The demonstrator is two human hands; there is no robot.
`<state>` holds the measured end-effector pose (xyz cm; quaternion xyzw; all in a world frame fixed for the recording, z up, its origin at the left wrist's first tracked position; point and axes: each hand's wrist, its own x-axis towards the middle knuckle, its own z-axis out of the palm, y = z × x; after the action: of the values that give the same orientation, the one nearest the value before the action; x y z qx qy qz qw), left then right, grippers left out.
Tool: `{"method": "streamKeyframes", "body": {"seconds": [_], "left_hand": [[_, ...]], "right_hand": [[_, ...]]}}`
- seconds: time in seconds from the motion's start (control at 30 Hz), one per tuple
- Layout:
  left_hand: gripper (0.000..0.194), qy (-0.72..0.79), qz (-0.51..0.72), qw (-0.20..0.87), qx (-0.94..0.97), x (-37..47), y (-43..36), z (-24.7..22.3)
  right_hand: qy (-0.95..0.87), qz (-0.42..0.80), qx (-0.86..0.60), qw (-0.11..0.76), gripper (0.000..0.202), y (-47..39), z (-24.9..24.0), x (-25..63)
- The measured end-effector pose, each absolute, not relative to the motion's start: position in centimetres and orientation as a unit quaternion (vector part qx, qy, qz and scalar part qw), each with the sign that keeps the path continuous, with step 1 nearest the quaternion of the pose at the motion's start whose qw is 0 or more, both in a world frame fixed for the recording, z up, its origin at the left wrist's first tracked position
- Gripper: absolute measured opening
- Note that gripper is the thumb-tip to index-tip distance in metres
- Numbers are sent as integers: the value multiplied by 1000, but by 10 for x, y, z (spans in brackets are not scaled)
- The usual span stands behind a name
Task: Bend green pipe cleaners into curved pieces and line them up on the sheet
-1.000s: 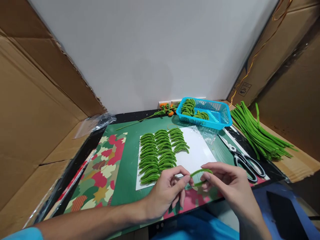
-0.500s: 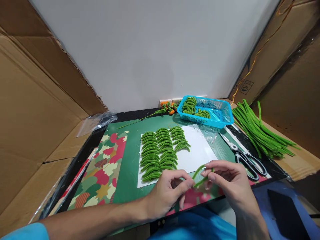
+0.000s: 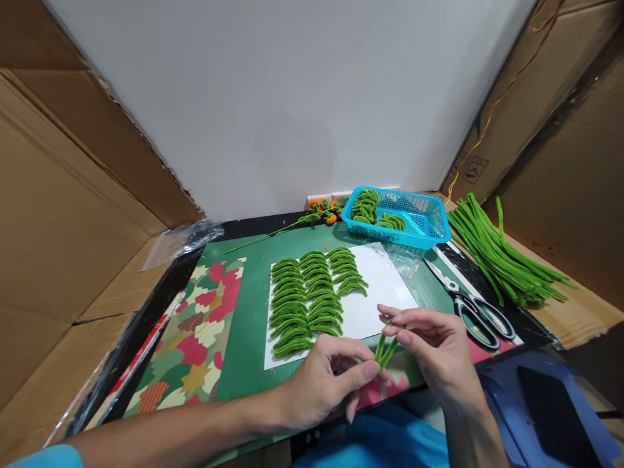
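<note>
Between my hands, over the table's front edge, is a bent green fuzzy stem (image 3: 387, 350) with two strands side by side. My left hand (image 3: 336, 377) pinches its lower end between thumb and forefinger. The fingertips of my right hand (image 3: 429, 338) grip the upper end. Just beyond, a white sheet (image 3: 385, 286) bears three columns of curved green leaf shapes (image 3: 291, 305), the right column shorter than the other two.
A blue basket (image 3: 424, 227) at the back holds more green leaf shapes. Black-handled scissors (image 3: 470, 305) and a bundle of green stems (image 3: 507, 253) lie right. Orange flowers (image 3: 331, 211) lie at the back. Cardboard walls (image 3: 63, 182) stand at both sides.
The green stem has turned steeper, its strands now closer together. My right hand has shifted slightly left. The whole view has moved a little.
</note>
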<state>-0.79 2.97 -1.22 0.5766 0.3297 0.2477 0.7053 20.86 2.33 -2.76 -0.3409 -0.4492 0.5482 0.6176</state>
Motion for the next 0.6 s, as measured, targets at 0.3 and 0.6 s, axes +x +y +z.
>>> {"method": "streamKeyframes", "body": {"seconds": [0.3, 0.6], "left_hand": [[59, 358, 229, 731, 535, -7, 29, -10], [55, 352, 260, 714, 546, -10, 28, -12]], "right_hand": [[-407, 558, -349, 633, 14, 22, -28, 199], [-350, 613, -295, 644, 27, 24, -27, 193]]}}
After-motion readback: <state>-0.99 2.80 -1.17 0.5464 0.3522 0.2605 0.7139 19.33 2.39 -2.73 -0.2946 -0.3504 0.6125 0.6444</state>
